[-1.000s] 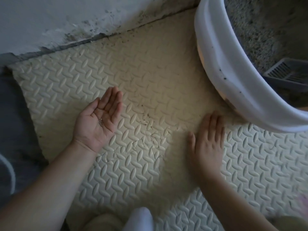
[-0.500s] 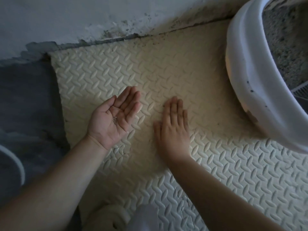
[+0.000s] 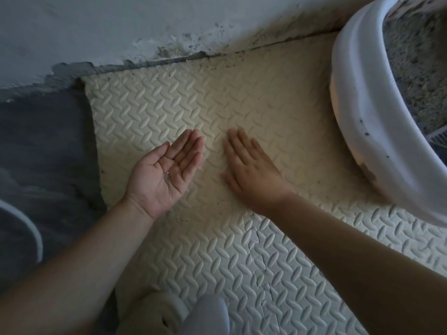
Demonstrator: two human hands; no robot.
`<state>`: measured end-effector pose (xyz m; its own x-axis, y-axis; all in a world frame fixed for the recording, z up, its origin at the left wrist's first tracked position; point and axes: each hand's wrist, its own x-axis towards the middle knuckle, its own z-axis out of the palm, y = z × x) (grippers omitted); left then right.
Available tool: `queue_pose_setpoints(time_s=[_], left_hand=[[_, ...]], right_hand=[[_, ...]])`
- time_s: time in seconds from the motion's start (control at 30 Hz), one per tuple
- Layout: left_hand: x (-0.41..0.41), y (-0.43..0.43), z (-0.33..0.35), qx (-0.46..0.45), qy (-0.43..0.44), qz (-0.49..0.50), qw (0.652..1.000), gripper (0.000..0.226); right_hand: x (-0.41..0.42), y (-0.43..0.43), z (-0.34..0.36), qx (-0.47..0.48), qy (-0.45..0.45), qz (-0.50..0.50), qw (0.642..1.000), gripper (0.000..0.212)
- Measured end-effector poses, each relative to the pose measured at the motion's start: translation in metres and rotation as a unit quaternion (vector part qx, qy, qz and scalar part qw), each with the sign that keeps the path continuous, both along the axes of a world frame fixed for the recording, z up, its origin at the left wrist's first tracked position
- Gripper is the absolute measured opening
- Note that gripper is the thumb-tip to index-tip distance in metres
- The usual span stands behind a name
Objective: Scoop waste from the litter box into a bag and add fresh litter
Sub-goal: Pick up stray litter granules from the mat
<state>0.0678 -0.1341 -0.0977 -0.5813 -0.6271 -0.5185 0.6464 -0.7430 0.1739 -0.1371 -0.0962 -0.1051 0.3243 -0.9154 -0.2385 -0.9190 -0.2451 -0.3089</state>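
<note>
The left hand (image 3: 156, 181) lies palm up, fingers straight, and a few litter grains (image 3: 167, 177) sit in its palm. The right hand (image 3: 251, 170) rests flat, fingers straight, on the foam mat (image 3: 242, 250) just beside it. The litter box (image 3: 362, 105) stands apart at the right.

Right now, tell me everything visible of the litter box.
The litter box is a white plastic tub with a broad rounded rim, cut off at the upper right. It stands on the cream embossed mat by the wall. Grey speckled litter lies inside, with a slotted scoop corner at the frame edge. Dark specks and a brownish smudge mark its outer wall. The left hand and right hand are clear of it.
</note>
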Motion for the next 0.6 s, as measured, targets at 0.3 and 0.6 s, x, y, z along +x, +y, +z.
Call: queue_pose_setpoints(time_s=[0.3, 0.6], left_hand=[[-0.003, -0.002, -0.001, -0.005, -0.004, 0.001, 1.000, 0.044], [-0.002, 0.002, -0.001, 0.010, -0.025, 0.001, 1.000, 0.044]], right_hand=[[-0.033, 0.079, -0.004, -0.046, -0.006, 0.112, 0.993, 0.054], [-0.053, 0.063, -0.006, -0.103, -0.151, -0.099, 0.978, 0.058]])
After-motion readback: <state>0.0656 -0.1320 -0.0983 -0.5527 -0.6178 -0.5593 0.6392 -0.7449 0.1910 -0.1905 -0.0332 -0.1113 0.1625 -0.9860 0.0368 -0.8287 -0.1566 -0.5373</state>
